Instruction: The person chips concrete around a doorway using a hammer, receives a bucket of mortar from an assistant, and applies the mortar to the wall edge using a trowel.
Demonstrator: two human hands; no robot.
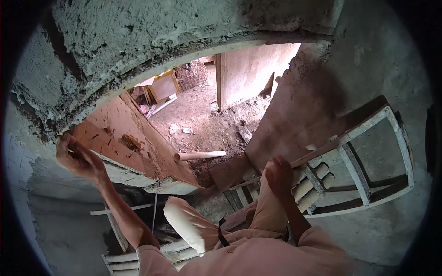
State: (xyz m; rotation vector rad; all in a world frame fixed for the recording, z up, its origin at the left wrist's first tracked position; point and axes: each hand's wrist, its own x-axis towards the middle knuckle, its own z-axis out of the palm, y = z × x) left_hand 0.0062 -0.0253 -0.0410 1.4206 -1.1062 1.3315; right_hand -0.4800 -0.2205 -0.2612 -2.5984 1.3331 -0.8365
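My left hand (pixel 79 158) is raised at the far left, against the lower corner of the rough grey plaster (pixel 152 41) above the opening. Its fingers are bent with a gap between them, and no tool shows in it. Over my right knee, my right hand (pixel 279 177) is closed, its fingers curled in; whatever it may hold is hidden. My legs in light trousers (pixel 186 221) are bent below me. Just under the left hand runs the plastered edge of a ledge (pixel 124 168) with a reddish inner face.
A wooden ladder-like frame (pixel 354 172) leans at the right, with several round poles (pixel 306 186) beside it. Far below, a pale pipe (pixel 200 156) lies on the rubble-strewn ground (pixel 207 124). Behind it are a yellow-edged panel (pixel 164 86) and wire mesh (pixel 192 76). Slats (pixel 122 266) lie lower left.
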